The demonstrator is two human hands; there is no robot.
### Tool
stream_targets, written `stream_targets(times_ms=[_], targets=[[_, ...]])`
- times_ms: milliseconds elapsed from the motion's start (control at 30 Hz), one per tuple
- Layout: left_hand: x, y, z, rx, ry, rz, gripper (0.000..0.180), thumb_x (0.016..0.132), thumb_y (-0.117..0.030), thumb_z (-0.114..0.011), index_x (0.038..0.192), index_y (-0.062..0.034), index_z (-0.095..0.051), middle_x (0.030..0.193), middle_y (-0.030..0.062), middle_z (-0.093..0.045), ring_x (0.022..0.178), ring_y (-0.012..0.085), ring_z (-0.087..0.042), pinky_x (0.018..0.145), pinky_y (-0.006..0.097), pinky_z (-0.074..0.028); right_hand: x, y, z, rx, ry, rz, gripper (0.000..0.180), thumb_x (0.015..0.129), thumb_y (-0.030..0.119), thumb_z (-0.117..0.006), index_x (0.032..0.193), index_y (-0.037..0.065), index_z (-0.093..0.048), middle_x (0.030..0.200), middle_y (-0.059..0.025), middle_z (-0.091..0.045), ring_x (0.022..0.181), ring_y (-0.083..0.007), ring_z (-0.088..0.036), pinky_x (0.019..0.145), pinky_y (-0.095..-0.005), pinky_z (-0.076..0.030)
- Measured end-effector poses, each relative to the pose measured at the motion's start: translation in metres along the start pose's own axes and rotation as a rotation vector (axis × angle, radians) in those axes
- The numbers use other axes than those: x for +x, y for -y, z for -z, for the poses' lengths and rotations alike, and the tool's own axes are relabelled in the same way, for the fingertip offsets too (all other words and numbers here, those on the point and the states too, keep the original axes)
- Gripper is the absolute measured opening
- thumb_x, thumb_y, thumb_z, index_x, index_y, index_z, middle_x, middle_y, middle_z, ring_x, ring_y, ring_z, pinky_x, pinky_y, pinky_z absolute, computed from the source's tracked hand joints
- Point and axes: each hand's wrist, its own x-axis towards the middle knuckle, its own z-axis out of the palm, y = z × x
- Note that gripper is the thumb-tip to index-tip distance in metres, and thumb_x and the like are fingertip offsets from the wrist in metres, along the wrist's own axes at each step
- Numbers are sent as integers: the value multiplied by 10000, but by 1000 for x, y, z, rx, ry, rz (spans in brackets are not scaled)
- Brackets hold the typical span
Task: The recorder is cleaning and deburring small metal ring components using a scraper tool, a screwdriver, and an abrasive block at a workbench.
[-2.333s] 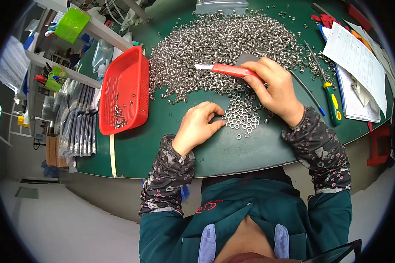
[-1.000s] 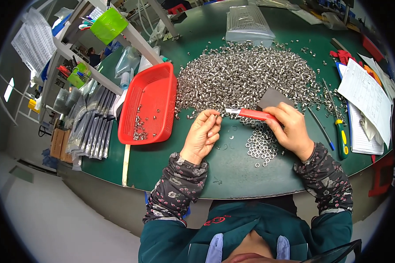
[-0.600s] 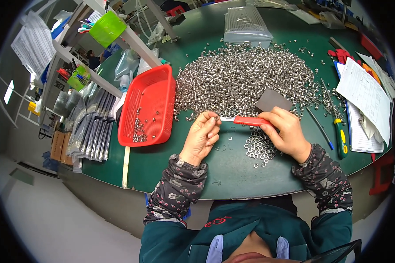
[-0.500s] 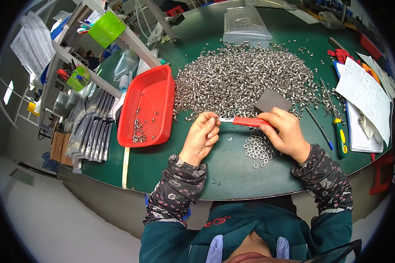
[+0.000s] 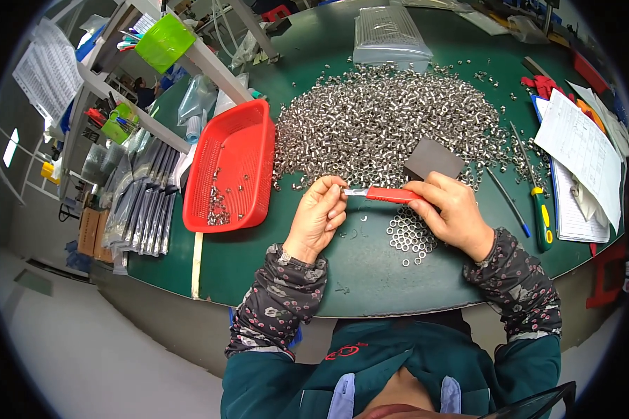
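My right hand (image 5: 454,213) is wrapped round the red handle of a utility knife (image 5: 391,194), held level with its blade pointing left. The blade's tip meets the pinched fingertips of my left hand (image 5: 318,216). Whatever those fingers hold is too small and too covered to name. Just below the knife, small metal rings (image 5: 411,237) lie in a loose patch on the green table (image 5: 370,286). Beyond both hands spreads a wide heap of short metal sleeves (image 5: 391,115). A dark grey block (image 5: 435,160) sits at the heap's near right side.
Left of the heap, a red plastic basket (image 5: 264,167) holds some metal pieces. To the right lie a pen (image 5: 509,202), a green-and-yellow-handled screwdriver (image 5: 542,220) and papers on a clipboard (image 5: 580,157). Stacked clear bags (image 5: 390,35) are at the back. Dark curled shavings dot the table.
The view has shifted slightly. Both hands keep nearly the same pose, with the knife blade still at my left fingertips and its handle a little more level.
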Motion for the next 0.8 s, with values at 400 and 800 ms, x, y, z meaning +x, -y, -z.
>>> stream_targets(times_ms=[400,800], targets=[[-2,1,-3,32,-79,-11,132,858,-150,-455,911,-36,-496,731,22,-467,474,26,-314,354,132,-236,1,4,-1,-120,-19,47,182,698,139,-608,864,68,-582,637,-53,-465,573,-212,-513,477,-320,-412],[-2,1,-4,100,-113,-29,141,857,-166,-464,895,-36,-502,684,12,-456,469,26,-315,356,137,-231,2,5,-2,-202,-53,110,202,662,121,-630,844,56,-572,651,-53,-463,578,-205,-505,483,-312,-408]])
